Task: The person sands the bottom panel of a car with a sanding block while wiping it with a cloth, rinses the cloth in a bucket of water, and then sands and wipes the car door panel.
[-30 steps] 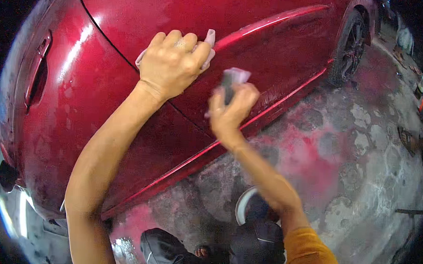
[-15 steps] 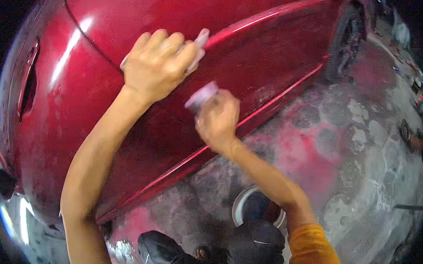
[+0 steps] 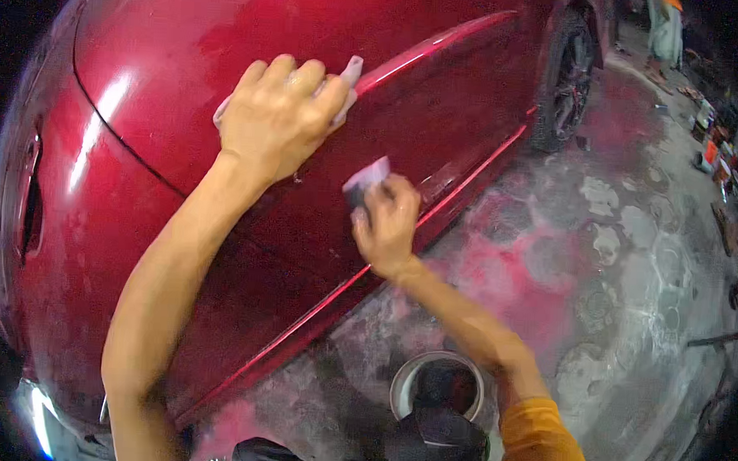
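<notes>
A glossy dark red car side (image 3: 303, 236) fills the left and middle of the view. My left hand (image 3: 282, 115) presses flat against the upper door, its fingers closed over a folded pale pink cloth (image 3: 354, 72) that sticks out past the knuckles on both sides. Lower down and to the right, my right hand (image 3: 387, 223) grips a small, slightly blurred pad (image 3: 366, 178), pale purple on top with a dark underside. It is at the lower door panel, above the bright sill edge. Whether the pad touches the paint I cannot tell.
A round pale-rimmed bucket (image 3: 397, 388) stands by my knees, partly hidden. A car wheel (image 3: 569, 78) is at the upper right, and a door handle (image 3: 31, 191) at the far left. The stained concrete floor (image 3: 540, 263) runs rightward to assorted clutter (image 3: 714, 155).
The car and bucket have shifted leftward in view, so both hands now sit farther right along the panel. My right hand has also dropped slightly; both grips are unchanged.
</notes>
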The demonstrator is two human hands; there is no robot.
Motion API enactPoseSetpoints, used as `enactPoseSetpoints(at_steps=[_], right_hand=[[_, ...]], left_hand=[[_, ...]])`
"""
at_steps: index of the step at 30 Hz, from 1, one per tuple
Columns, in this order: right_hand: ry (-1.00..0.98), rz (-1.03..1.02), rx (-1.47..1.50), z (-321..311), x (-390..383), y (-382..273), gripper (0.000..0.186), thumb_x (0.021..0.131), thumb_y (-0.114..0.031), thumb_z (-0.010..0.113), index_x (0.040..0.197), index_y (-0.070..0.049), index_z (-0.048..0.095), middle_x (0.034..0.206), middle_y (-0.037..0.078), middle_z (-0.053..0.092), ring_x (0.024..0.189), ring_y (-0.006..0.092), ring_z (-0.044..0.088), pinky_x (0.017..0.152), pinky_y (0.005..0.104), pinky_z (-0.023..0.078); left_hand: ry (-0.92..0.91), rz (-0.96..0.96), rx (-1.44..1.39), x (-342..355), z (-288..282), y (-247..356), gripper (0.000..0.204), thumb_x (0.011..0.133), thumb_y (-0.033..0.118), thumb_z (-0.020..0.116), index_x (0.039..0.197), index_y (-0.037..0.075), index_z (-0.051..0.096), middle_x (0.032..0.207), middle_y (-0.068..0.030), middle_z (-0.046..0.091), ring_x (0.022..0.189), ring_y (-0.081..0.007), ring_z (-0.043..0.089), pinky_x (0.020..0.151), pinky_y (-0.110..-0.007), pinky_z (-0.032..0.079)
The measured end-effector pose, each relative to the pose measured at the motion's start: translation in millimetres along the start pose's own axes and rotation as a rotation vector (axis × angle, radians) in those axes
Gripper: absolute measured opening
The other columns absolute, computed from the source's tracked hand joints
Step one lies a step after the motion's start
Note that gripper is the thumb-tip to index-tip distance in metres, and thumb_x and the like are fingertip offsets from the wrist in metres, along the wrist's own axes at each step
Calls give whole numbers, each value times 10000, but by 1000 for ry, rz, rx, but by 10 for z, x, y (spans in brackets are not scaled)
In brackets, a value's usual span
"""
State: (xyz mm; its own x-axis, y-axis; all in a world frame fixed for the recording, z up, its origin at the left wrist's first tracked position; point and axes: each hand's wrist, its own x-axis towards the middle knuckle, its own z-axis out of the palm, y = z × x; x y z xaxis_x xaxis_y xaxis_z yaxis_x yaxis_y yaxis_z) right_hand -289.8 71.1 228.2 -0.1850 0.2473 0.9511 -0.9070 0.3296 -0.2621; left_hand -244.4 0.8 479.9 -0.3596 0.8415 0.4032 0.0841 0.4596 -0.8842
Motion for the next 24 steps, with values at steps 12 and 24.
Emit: enactPoseSetpoints(at_steps=[12, 24], right_hand=[[213, 598, -181, 127, 822, 634, 406, 932, -251, 636, 1168, 73, 569, 1134, 275, 532, 1069, 404, 505, 945, 502, 404], [317, 678, -401, 223, 1258, 2509, 464, 923, -365, 647, 1218, -8, 614, 1121, 255, 556, 1101, 406, 500, 971, 500, 416]], left_hand=[[-234, -56, -26, 632, 458, -55, 360, 846, 217, 672, 1187, 105, 648, 871, -54, 677, 819, -259, 680, 696, -418, 543], [-237, -30, -48, 784, 587, -30, 336, 903, 236, 608, 1209, 105, 644, 882, -63, 675, 834, -270, 677, 704, -425, 547]])
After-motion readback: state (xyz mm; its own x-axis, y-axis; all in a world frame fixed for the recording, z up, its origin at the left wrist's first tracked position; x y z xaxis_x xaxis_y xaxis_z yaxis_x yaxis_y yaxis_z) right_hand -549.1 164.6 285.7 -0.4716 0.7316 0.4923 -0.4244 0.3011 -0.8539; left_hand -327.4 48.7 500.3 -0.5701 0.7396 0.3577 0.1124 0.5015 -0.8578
